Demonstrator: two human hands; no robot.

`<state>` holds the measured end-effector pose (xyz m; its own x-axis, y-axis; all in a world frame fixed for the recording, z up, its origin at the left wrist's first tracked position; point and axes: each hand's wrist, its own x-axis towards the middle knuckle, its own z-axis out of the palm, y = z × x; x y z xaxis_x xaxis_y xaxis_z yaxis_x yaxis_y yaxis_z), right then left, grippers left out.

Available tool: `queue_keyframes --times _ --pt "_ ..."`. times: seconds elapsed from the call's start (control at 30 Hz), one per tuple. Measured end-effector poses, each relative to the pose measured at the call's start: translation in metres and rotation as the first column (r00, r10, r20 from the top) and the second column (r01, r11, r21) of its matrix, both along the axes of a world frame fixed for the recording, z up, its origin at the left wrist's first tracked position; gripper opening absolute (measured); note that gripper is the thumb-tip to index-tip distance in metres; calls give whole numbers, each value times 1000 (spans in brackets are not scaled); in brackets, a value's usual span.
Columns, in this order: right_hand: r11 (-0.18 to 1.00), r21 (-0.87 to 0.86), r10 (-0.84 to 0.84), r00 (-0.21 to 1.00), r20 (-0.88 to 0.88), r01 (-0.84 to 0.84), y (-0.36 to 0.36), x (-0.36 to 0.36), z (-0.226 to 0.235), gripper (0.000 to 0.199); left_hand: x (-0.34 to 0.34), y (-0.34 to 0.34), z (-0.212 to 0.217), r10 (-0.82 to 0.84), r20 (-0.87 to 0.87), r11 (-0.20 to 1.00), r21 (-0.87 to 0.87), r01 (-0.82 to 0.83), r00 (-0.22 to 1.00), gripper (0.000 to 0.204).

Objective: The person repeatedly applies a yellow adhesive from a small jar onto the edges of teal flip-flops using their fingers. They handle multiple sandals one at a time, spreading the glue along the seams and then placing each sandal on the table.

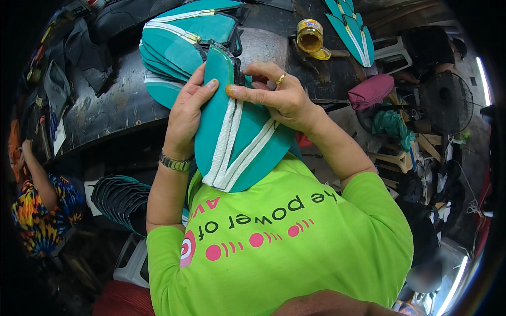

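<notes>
I hold a teal shoe-upper piece [240, 138] with white strips across it, upright in front of my chest. My left hand [187, 113] grips its left edge, fingers laid on the teal face. My right hand [276, 95], a gold ring on one finger, pinches the piece near its top, thumb pressed beside a dark part at the upper edge. Just behind lies a stack of similar teal and white pieces [176, 47] on the dark workbench [110, 105].
An open yellow glue jar [310, 36] stands on the bench's far side, with more teal pieces [350, 29] to its right. A pile of dark pieces [120, 197] sits low at left. Another person in a patterned shirt [39, 210] is at far left. A fan [443, 102] and clutter are at right.
</notes>
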<state>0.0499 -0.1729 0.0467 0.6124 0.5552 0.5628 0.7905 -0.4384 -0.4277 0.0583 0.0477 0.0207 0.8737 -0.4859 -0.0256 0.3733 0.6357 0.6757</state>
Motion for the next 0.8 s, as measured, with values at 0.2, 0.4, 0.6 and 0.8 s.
queue_keyframes --times 0.2,0.4,0.6,0.8 --pt "997 74 -20 999 37 17 -9 5 4 51 9 1 -1 7 -32 1000 9 -7 999 46" --pt "839 503 248 678 -692 206 -11 10 22 86 23 12 4 -120 -8 992 -49 120 993 45" --pt "375 817 492 652 -576 439 7 -1 17 88 -6 -10 -23 -241 -38 963 -135 234 970 50" --pt "560 703 146 783 -604 438 33 -18 -4 93 -39 -50 -53 -42 51 989 145 34 998 53"
